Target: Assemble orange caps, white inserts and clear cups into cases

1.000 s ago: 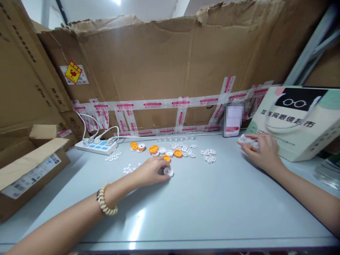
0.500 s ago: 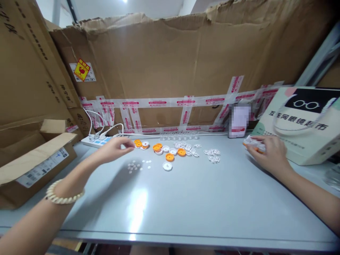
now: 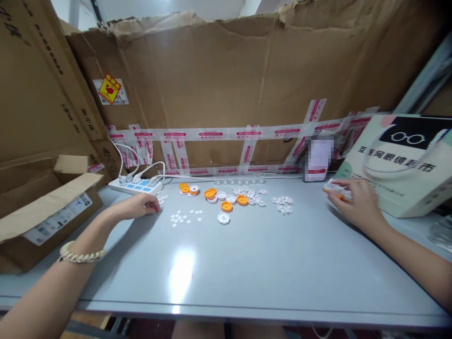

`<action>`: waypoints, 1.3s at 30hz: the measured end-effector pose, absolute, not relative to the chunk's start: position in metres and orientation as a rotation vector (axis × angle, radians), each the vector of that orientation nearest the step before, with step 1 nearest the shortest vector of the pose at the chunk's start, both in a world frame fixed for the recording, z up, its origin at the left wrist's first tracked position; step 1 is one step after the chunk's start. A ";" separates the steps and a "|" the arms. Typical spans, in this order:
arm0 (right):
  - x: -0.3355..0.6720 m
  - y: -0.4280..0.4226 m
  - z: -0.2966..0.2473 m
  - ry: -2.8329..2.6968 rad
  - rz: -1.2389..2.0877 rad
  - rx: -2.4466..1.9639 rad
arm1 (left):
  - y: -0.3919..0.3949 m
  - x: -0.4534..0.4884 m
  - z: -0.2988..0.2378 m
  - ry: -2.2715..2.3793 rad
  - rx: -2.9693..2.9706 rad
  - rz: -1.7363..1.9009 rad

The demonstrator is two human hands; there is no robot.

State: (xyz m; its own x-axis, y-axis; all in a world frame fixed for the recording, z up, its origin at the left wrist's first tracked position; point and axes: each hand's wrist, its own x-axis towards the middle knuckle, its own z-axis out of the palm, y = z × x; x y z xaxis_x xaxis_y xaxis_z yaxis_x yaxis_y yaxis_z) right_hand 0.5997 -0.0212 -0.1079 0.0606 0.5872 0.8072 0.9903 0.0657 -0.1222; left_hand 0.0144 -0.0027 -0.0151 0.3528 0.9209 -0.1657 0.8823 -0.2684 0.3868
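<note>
My left hand (image 3: 141,206) is low over the table at the left, fingers curled together; whatever they may hold is hidden. Just beyond its fingertips lie small white discs (image 3: 162,197), and to its right is a scatter of more white discs (image 3: 180,217). My right hand (image 3: 360,200) rests at the right, its fingers closed round a white-and-orange object (image 3: 337,188), mostly covered. Between the hands sit several round orange caps (image 3: 226,206) and white caps (image 3: 221,196). A single white cap (image 3: 223,218) lies nearer me. Perforated white pieces (image 3: 282,203) form flat piles beside them.
Behind the table (image 3: 247,268) stands a tall cardboard sheet (image 3: 212,84). A power strip (image 3: 136,186) with plugs and an open carton (image 3: 52,212) are at the left. A phone (image 3: 318,160) leans at the back, near a paper bag (image 3: 406,165). Clear plastic pieces (image 3: 238,179) line the back.
My left hand has moved left and down, away from the orange caps, and its fingers have curled in. Small discs beside the power strip now show. My right hand stays on the white-and-orange object.
</note>
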 end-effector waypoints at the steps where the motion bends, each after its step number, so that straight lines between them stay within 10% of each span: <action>1: 0.600 -0.021 -0.108 -1.612 -0.694 -1.608 | -0.003 0.013 -0.016 1.577 2.201 0.135; 39: 0.505 -0.049 -0.076 -1.791 -0.445 -1.179 | -0.008 0.032 -0.017 1.645 2.149 0.541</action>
State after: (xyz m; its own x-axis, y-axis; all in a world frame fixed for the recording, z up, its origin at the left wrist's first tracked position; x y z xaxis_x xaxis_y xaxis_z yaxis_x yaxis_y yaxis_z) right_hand 0.5053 -0.0491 -0.0764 -0.1220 0.5303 0.8390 0.8615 0.4763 -0.1758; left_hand 0.0321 -0.0083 -0.0171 0.2407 0.9679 0.0720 0.8220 -0.2427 0.5152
